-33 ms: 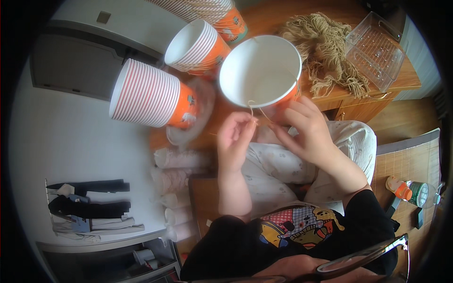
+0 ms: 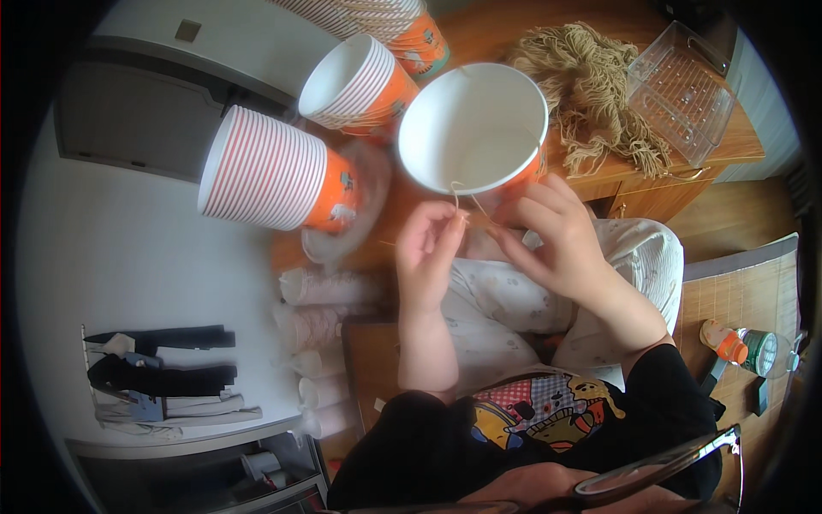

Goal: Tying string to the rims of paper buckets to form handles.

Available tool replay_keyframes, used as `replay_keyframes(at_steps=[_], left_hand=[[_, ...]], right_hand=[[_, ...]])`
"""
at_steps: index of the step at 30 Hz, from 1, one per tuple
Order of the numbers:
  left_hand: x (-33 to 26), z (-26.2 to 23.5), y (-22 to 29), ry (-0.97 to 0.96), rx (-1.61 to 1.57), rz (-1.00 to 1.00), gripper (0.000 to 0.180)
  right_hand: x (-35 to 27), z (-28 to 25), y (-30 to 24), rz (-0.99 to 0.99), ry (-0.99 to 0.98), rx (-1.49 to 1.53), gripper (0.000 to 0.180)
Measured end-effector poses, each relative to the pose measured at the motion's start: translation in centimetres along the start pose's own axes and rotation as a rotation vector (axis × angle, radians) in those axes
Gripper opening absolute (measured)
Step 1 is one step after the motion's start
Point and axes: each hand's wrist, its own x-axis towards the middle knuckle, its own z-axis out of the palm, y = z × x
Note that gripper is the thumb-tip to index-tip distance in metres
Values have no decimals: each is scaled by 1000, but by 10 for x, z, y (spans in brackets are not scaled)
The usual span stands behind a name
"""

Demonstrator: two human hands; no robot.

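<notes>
The left hand [image 2: 428,248] is pinching a thin tan cord [image 2: 456,200] between thumb and forefinger, just outside the paper tub [image 2: 469,120] at the six o'clock of its mouth. The right hand [image 2: 552,236], at five o'clock, is curling its fingers near the cord's other strand; whether they are gripping it, I cannot tell. The cord is looping at the rim, looking light and limp, probably best held by fingertips close to its end. The tub is facing its mouth up toward the view, its long axis running away and its base leaning toward five o'clock. It is likely light and easily dented, the rim seeming the firmest hold. Farther out, nested tubs [image 2: 265,171] are lying toward nine o'clock, and a cord pile [image 2: 574,77] is spreading toward two.
</notes>
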Motion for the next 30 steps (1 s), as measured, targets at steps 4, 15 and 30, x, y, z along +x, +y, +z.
replay_keyframes(at_steps=[4, 15, 30], left_hand=[[0, 9, -11, 75, 1, 66, 5], [-3, 15, -19, 35, -189, -44, 10], [1, 21, -12, -14, -318, -30, 8]], right_hand=[[1, 0, -4, -56, 48, 25, 17], [-2, -2, -1, -113, -17, 2, 13], [-3, 4, 3, -24, 35, -25, 14]])
